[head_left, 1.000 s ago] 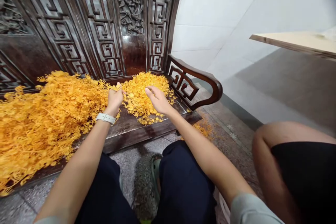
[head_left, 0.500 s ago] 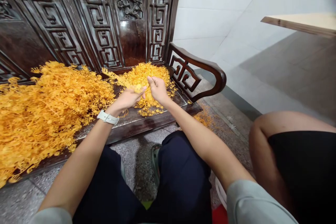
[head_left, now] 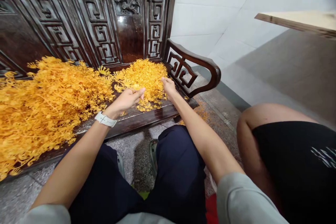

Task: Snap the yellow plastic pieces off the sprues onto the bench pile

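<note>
My left hand (head_left: 128,98), with a pale watch on its wrist, is closed with the thumb pressed over a yellow plastic flower sprig (head_left: 135,86). Part of the sprig is hidden by the fingers, and its far end blends into the yellow behind. To its right, my right hand (head_left: 169,87) is pinched at the right side of a small pile of yellow plastic flower pieces (head_left: 149,73). Whatever lies between those fingertips is too small to make out. A larger heap of orange-yellow plastic sprigs (head_left: 57,98) spreads along the left of the bench.
The dark carved wooden bench (head_left: 154,113) has a curved armrest (head_left: 214,71) on the right. Orange scraps (head_left: 201,110) lie on the floor beyond it. Another person's bare knee (head_left: 246,122) is close on my right. A wooden board (head_left: 301,21) juts out at upper right.
My right hand has moved right, away from my left hand, toward the small pile's right edge. My left hand stays nearly in place with the sprig. The view has shifted slightly.
</note>
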